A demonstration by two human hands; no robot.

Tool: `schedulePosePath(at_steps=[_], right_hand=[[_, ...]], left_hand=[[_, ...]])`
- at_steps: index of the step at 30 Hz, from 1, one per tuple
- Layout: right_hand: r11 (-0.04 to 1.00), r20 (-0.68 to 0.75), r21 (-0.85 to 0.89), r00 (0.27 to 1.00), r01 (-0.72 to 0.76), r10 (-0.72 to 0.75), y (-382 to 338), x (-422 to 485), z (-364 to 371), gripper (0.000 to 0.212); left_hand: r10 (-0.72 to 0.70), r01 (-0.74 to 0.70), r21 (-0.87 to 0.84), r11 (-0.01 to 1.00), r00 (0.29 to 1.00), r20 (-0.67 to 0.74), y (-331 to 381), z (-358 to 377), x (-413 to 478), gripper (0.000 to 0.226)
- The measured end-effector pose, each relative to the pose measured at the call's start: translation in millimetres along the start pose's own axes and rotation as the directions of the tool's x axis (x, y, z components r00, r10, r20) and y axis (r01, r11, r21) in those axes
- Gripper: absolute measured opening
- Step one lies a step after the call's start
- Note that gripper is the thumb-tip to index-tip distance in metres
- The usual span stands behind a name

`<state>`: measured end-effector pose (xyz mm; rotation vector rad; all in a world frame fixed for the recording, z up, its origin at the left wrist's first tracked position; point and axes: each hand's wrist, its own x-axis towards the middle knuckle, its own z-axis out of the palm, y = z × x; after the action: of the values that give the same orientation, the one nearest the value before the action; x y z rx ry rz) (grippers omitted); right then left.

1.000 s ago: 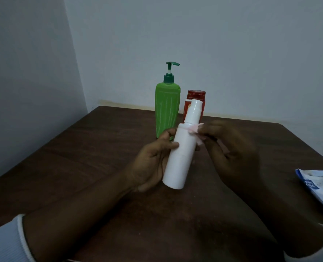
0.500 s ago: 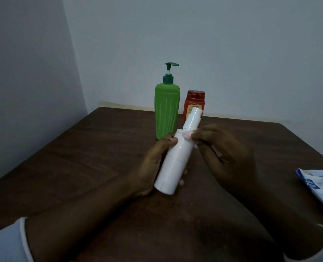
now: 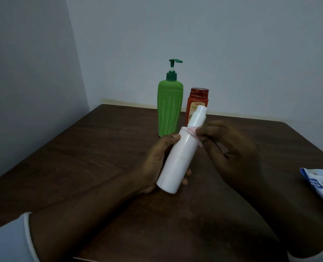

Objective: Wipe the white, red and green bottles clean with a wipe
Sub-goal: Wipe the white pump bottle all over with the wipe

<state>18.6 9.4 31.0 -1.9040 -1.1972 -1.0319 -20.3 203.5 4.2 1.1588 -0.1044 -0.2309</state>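
My left hand (image 3: 155,163) grips the white bottle (image 3: 179,157) around its lower body and holds it tilted above the table, cap pointing up and to the right. My right hand (image 3: 230,148) pinches a small pale pink wipe (image 3: 193,132) against the bottle's shoulder, just below the neck. Behind them the green pump bottle (image 3: 169,108) stands upright on the table. The red bottle (image 3: 195,103) stands to its right, its lower part hidden by the white bottle's cap.
A dark brown wooden table (image 3: 100,148) fills a corner between two pale walls. A blue and white wipe packet (image 3: 321,186) lies at the table's right edge, partly cut off by the frame.
The white bottle has tilted further to the right and sunk slightly in my left hand. My right hand with the wipe stays at the bottle's shoulder, shifting a little around it.
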Motion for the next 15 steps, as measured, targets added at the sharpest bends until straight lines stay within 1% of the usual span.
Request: schedulePosePath(at_steps=[5,6,8,11,13,15], right_hand=[[0.988,0.074,0.050,0.987,-0.148,0.145,3.4,2.8,1.9,0.017],[0.986,0.077,0.050,0.985,-0.159,0.155,3.5,1.8,2.0,0.017],[0.994,0.068,0.038,0.992,-0.107,0.104,2.4,0.1,2.2,0.017],[1.000,0.083,0.015,0.996,0.017,-0.018,-1.1,-0.8,3.6,0.026],[0.999,0.083,0.027,0.996,0.020,-0.022,0.1,1.6,3.6,0.027],[0.998,0.083,0.049,0.996,-0.047,0.043,4.2,3.4,3.4,0.022]], left_hand=[[0.000,0.000,-0.006,1.000,1.000,-0.014,1.2,-6.3,-1.8,0.059],[0.002,-0.002,-0.002,1.000,1.000,-0.016,0.7,-6.4,-2.0,0.059],[0.002,-0.001,0.022,1.000,1.000,-0.028,-0.4,-5.5,-1.7,0.061],[-0.008,0.010,0.073,0.997,0.999,-0.037,-0.6,-2.6,-0.6,0.065],[0.006,-0.003,0.069,0.998,0.999,-0.040,0.5,-2.0,-0.1,0.066],[0.020,-0.019,0.038,0.999,0.999,-0.045,1.8,-3.6,-0.9,0.065]])
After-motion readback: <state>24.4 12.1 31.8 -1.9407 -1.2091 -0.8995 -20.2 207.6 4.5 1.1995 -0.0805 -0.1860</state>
